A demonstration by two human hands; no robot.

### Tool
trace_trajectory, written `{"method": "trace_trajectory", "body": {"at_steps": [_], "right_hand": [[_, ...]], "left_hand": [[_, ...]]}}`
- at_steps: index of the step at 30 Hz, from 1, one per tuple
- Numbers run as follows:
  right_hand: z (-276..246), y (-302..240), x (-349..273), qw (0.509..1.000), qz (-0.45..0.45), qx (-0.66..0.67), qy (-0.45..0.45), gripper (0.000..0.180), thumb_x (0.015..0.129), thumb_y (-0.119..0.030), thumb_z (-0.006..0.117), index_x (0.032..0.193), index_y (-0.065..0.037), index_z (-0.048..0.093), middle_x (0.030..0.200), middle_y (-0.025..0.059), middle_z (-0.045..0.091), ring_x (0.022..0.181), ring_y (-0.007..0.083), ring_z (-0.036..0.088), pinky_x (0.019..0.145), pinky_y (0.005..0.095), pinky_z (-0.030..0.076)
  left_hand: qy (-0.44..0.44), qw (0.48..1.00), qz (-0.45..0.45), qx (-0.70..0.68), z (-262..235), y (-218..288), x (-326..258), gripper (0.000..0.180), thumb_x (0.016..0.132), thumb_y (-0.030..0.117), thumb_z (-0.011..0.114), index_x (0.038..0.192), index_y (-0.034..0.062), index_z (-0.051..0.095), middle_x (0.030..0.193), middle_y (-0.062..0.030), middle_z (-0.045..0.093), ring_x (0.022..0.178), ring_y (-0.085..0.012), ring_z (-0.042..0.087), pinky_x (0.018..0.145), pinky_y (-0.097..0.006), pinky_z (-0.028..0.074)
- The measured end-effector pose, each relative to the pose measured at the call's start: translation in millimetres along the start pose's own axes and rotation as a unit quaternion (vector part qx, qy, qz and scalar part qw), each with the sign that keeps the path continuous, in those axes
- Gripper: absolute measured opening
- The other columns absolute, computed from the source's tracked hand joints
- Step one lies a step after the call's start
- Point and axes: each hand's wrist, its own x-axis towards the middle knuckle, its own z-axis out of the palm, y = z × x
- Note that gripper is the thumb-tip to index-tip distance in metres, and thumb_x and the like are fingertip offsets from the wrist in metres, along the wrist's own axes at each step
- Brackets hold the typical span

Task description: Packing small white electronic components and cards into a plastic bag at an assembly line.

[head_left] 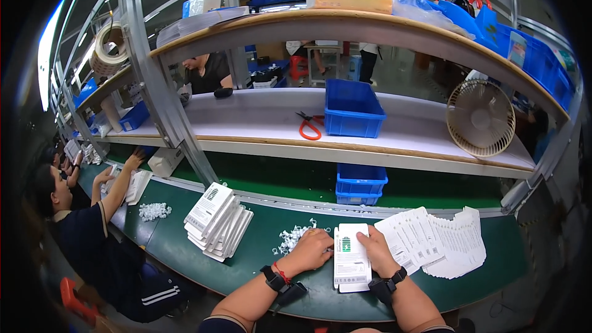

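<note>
A flat white box with a green print [353, 265] is upright in front of me over the green table. My right hand [380, 255] grips its right side, thumb across the front. My left hand [308, 250] is beside the box's left edge, fingers curled together; what they pinch, if anything, is hidden. Just behind that hand lies a heap of small white plastic pieces [288, 240]. A stack of similar white boxes [217, 222] stands to the left. Fanned flat white cartons [410, 237] spread out to the right, partly behind my right hand, with another fan [457, 242] beyond them.
A shelf [259, 111] over the table's back holds a blue bin [354, 110], red-handled cutters [310, 126] and a fan [481, 117]. Blue trays [361, 184] stand under it. At the left a co-worker [92, 234] sits by another white heap [154, 211].
</note>
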Motion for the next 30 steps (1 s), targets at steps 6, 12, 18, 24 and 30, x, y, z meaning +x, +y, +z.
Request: {"method": "trace_trajectory", "body": {"at_steps": [6,12,18,24,30], "right_hand": [[-5,5,2,1.000,0.018,-0.013,0.001,0.026,0.093,-0.006,0.054,0.116,0.005,0.052,0.102,0.0143,0.065,0.086,0.0197,0.067,0.074,0.0302,0.055],[-11,3,0,0.999,0.021,0.019,-0.027,0.035,0.093,-0.002,0.054,0.125,0.004,0.044,0.109,0.0156,0.062,0.094,0.0203,0.064,0.082,0.0306,0.052],[-16,9,0,0.999,0.004,-0.037,-0.012,0.019,0.094,0.000,0.052,0.111,-0.001,0.060,0.098,0.0105,0.065,0.086,0.0137,0.063,0.076,0.0259,0.052],[-5,2,-7,0.998,-0.007,-0.063,-0.020,0.012,0.091,-0.007,0.061,0.099,0.001,0.065,0.090,0.0067,0.067,0.077,0.0102,0.062,0.070,0.0238,0.051],[-5,4,-10,0.988,-0.049,-0.137,-0.057,0.011,0.088,-0.009,0.067,0.096,0.000,0.067,0.091,0.0046,0.068,0.082,0.0092,0.061,0.073,0.0229,0.049]], "left_hand": [[0.034,0.998,-0.016,-0.045,-3,0,1,0.013,0.076,0.011,0.067,0.087,0.0039,0.066,0.085,-0.0115,0.066,0.091,-0.0299,0.061,0.086,-0.041,0.044],[0.088,0.994,-0.037,-0.057,-3,5,3,0.012,0.081,0.006,0.064,0.092,0.0020,0.066,0.089,-0.0141,0.064,0.084,-0.0315,0.061,0.078,-0.040,0.047],[0.209,0.971,-0.050,-0.103,-11,19,5,0.012,0.084,0.003,0.061,0.095,0.0001,0.064,0.093,-0.0145,0.061,0.084,-0.0314,0.060,0.072,-0.037,0.049],[0.202,0.973,0.033,-0.109,-5,27,7,0.013,0.081,0.007,0.068,0.093,0.0014,0.065,0.088,-0.0127,0.061,0.081,-0.0284,0.060,0.071,-0.035,0.048],[0.145,0.977,-0.042,-0.150,0,34,2,0.013,0.080,0.009,0.070,0.089,0.0027,0.064,0.079,-0.0105,0.059,0.071,-0.0258,0.059,0.064,-0.034,0.047]]}}
